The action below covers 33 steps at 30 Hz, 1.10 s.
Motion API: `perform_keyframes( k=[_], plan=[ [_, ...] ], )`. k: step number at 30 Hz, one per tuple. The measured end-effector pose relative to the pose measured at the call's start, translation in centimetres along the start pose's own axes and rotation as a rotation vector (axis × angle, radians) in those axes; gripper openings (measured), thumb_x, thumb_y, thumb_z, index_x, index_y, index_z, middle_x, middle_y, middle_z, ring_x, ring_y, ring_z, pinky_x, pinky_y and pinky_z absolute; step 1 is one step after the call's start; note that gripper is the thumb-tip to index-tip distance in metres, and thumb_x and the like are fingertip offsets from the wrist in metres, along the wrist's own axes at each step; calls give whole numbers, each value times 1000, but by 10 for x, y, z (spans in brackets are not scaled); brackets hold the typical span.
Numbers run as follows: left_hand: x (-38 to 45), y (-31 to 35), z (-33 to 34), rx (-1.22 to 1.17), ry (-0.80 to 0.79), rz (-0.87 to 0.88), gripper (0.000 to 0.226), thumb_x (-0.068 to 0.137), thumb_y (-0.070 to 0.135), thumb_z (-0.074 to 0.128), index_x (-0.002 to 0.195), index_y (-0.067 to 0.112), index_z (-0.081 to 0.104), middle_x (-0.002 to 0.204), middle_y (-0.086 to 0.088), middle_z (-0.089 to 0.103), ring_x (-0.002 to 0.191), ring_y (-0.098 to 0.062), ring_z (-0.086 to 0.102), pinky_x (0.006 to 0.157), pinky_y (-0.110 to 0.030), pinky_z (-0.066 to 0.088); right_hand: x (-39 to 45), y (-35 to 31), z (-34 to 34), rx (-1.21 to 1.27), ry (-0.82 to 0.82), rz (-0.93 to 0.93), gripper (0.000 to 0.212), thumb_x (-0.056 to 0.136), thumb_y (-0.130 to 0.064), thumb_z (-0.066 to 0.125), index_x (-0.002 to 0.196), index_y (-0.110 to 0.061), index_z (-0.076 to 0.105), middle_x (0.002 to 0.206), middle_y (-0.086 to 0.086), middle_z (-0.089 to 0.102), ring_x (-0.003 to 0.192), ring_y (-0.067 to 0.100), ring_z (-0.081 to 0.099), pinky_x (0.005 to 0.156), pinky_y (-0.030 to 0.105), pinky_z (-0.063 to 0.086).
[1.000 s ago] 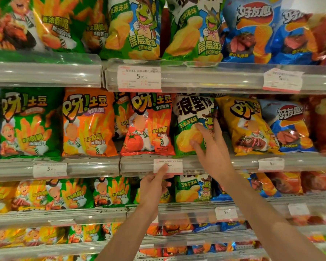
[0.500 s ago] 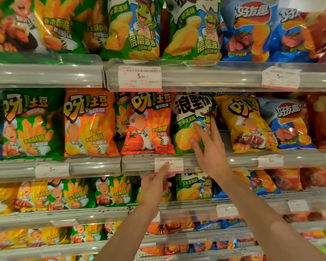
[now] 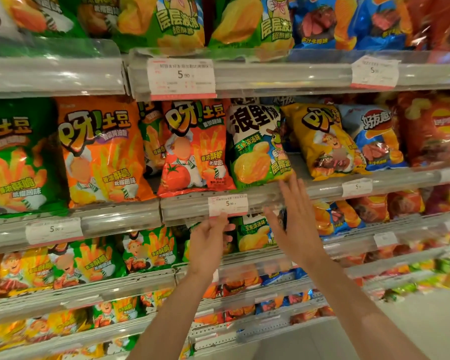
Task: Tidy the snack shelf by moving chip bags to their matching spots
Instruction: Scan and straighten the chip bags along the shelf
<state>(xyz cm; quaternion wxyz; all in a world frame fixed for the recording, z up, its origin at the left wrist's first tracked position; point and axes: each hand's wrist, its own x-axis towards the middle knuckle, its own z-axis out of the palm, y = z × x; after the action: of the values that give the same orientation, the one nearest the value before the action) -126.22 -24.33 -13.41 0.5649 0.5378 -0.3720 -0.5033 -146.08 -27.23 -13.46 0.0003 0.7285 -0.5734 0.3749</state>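
Observation:
A green and white chip bag (image 3: 257,149) stands on the middle shelf between a red tomato bag (image 3: 195,152) and a tilted yellow bag (image 3: 322,144). My right hand (image 3: 294,219) is just below that green bag, fingers spread, blurred, holding nothing. My left hand (image 3: 208,242) is lower and to the left, under the price tag (image 3: 227,205), its fingers curled loosely in front of the shelf below; I cannot see anything in it. A second green bag (image 3: 253,232) of the same kind sits one shelf down between my hands.
An orange bag (image 3: 102,154) and a green fries bag (image 3: 13,162) fill the middle shelf's left side. Blue bags (image 3: 374,141) and red bags (image 3: 437,131) stand to the right. Clear plastic shelf rails (image 3: 283,71) run above and below. The floor shows at the bottom right.
My right hand has come off the green and white bag and dropped below the shelf rail. The left hand has stayed near the price tag. The view has moved closer.

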Motion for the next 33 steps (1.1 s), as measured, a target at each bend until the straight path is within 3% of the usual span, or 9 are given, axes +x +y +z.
perform_keyframes(
  k=[3, 7, 11, 13, 16, 21, 25, 30, 33],
  plan=[
    [-6, -12, -12, 195, -32, 92, 27, 99, 36, 63, 106, 11, 72, 101, 1, 76, 96, -14, 71, 74, -9, 52, -22, -1, 1, 59, -58, 16, 72, 104, -53, 43, 162, -19, 19, 173, 1, 0, 159, 17, -4, 126, 52, 16],
    [-24, -19, -26, 434, -122, 175, 33, 100, 42, 60, 127, 23, 64, 122, 12, 67, 105, 8, 60, 74, 0, 44, -48, -1, -9, 179, -191, 130, 74, 102, -56, 47, 163, -29, 15, 170, -16, -1, 158, 12, 6, 125, 42, 20],
    [-54, -32, -27, 540, -121, 175, 46, 95, 53, 59, 137, 35, 57, 128, 23, 62, 111, 6, 61, 84, -14, 51, -77, 19, -19, 280, -432, 255, 76, 90, -68, 44, 158, -39, 25, 159, -20, 36, 145, 8, 40, 115, 40, 42],
    [-68, -42, -19, 580, -107, 152, 47, 92, 57, 59, 136, 40, 56, 123, 26, 64, 105, 10, 63, 85, -16, 52, -91, 34, -20, 308, -466, 264, 73, 87, -69, 45, 153, -42, 32, 139, -22, 56, 127, 0, 55, 102, 35, 51],
    [-82, -55, 8, 603, -80, 115, 41, 94, 48, 62, 134, 40, 56, 115, 29, 67, 101, 12, 63, 82, -10, 51, -101, 67, -30, 381, -453, 294, 68, 85, -68, 48, 149, -44, 38, 117, -35, 59, 111, -14, 57, 91, 26, 54],
    [-88, -72, 90, 627, -35, 113, 35, 98, 35, 64, 130, 43, 53, 115, 22, 69, 99, 11, 64, 86, -15, 54, -91, 137, -65, 410, -504, 313, 51, 84, -67, 44, 133, -53, 41, 111, -42, 53, 102, -25, 51, 79, 7, 46],
    [-92, -78, 171, 596, 16, 92, 33, 98, 33, 66, 127, 44, 55, 110, 22, 70, 96, 8, 65, 82, -13, 53, -80, 202, -98, 379, -552, 296, 60, 87, -64, 44, 142, -38, 49, 119, -30, 60, 103, -15, 56, 84, 13, 49],
    [-93, -82, 242, 564, 50, 83, 29, 98, 33, 65, 125, 41, 57, 115, 19, 69, 97, 4, 65, 75, -8, 50, -64, 260, -132, 411, -514, 282, 63, 85, -68, 44, 139, -36, 52, 114, -29, 64, 104, -10, 62, 87, 20, 51],
    [-88, -76, 266, 547, 59, 88, 29, 98, 35, 64, 126, 37, 59, 110, 24, 69, 95, 4, 65, 70, -8, 50, -52, 279, -146, 365, -472, 259, 53, 95, -49, 52, 144, -29, 51, 123, -18, 62, 109, 5, 63, 91, 23, 47]
  ],
)
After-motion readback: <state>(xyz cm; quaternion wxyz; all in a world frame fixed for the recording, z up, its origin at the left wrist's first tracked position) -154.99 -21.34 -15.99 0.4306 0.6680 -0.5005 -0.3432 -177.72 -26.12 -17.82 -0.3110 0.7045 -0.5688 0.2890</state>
